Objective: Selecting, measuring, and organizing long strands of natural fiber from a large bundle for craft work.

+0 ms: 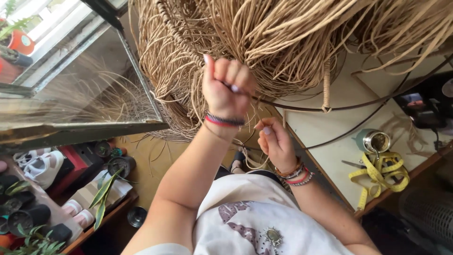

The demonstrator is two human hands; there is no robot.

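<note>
The right hand (276, 141) sits low and close to the body, fingers pinched on a thin raffia strand (257, 123), with open air below it down to the lap. Above and just left of it, the left hand (227, 85) is clenched in a fist around strands pulled from the hanging raffia bundle (264, 42), which crowds the space above both hands. A dark wire hoop (339, 106) runs out rightward from between the hands. Right of the right hand the desk (325, 132) edge slants away, carrying a yellow tape measure (380, 177) and a metal cup (373, 140). Left of the left hand, a glass pane (80, 89) edge closes in.
</note>
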